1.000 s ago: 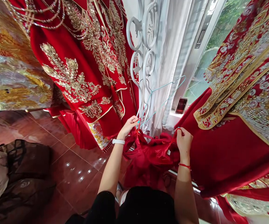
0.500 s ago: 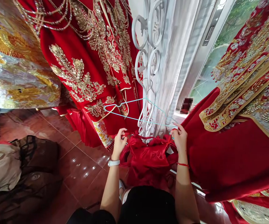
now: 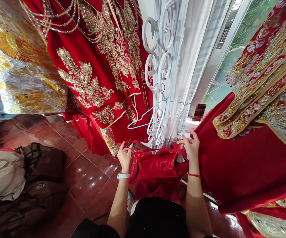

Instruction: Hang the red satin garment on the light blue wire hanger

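Observation:
Between my two hands hangs a red satin garment (image 3: 155, 165), its lower part bunched in front of my legs. My left hand (image 3: 124, 155) pinches a thin red strap at the garment's left top corner. With thumb and fingers together, my right hand (image 3: 190, 145) holds another red strap at the right corner. Just above the garment, a light blue wire hanger (image 3: 147, 124) hangs with nothing on it, its hook on the white scrolled metal stand (image 3: 165, 66). The hanger is apart from both hands.
A red jacket with gold embroidery (image 3: 85, 82) hangs at left, beside a gold-and-silver patterned garment (image 3: 28, 76). Another embroidered red garment (image 3: 247, 155) hangs close on the right. Bags (image 3: 41, 165) lie on the tiled floor (image 3: 90, 175). A white curtain (image 3: 189, 56) hangs behind the stand.
The wire hanger has swung to the right and turned, moving off from my right hand. My left hand has shifted slightly left and down, drawing the garment's top edge wider.

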`<state>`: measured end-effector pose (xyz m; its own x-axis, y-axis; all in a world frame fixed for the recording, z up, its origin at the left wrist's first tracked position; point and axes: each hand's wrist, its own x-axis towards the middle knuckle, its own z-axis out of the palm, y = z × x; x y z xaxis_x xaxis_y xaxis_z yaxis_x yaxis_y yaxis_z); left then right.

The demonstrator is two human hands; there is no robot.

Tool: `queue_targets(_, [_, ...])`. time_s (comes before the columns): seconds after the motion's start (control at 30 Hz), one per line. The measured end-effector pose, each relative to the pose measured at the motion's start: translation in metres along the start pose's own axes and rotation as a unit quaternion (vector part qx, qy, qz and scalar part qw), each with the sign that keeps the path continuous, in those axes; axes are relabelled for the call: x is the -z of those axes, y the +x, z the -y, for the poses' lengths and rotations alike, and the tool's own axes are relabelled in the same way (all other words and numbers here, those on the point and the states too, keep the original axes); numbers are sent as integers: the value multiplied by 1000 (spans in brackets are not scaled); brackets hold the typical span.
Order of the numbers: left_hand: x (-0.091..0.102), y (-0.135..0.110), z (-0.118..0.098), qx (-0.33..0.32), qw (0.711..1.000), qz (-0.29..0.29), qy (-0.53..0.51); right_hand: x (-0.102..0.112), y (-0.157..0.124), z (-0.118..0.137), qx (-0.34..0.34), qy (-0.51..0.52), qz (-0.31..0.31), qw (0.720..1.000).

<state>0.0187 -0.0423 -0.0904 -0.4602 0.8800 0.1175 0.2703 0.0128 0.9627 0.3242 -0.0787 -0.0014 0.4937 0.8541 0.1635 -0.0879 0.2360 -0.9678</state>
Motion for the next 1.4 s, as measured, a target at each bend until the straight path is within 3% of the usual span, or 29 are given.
queue_targets(0.1, [-8, -5, 7, 79, 987, -30, -137, -3, -2, 2, -20, 23, 21, 999])
queue_targets(0.2, [-16, -7, 9, 202, 930, -19, -307, -13, -2, 0, -45, 71, 23, 996])
queue_targets(0.27, [-17, -7, 9, 239, 904, -3, -354, -25, 0, -4, -77, 104, 19, 991])
queue_targets(0.33, [-15, -6, 10, 218, 908, 41, -354, -41, 4, -8, -119, 123, 27, 985])
queue_targets(0.43, [-5, -4, 10, 126, 936, 115, -308, -69, 11, -16, -166, 146, 37, 974])
queue_targets(0.53, [8, -2, 10, 15, 971, 95, -218, -93, 16, -21, -186, 174, 36, 966])
queue_targets(0.6, [17, -1, 10, -30, 980, 87, -178, -106, 18, -22, -200, 173, 56, 963])
queue_targets(0.7, [29, -1, 9, -60, 979, 116, -154, -122, 20, -24, -224, 154, 86, 959])
queue_targets(0.83, [43, 6, -4, -90, 972, 129, -173, -137, 24, -24, -247, 165, 81, 951])
queue_targets(1.0, [53, 27, -31, -136, 959, 169, -182, -144, 35, -23, -222, 193, 43, 955])
queue_targets(1.17, [55, 45, -49, -149, 948, 213, -186, -135, 38, -22, -181, 143, 17, 973])
queue_targets(1.4, [43, 55, -70, -137, 945, 223, -195, -114, 25, -22, -136, 77, 51, 986])
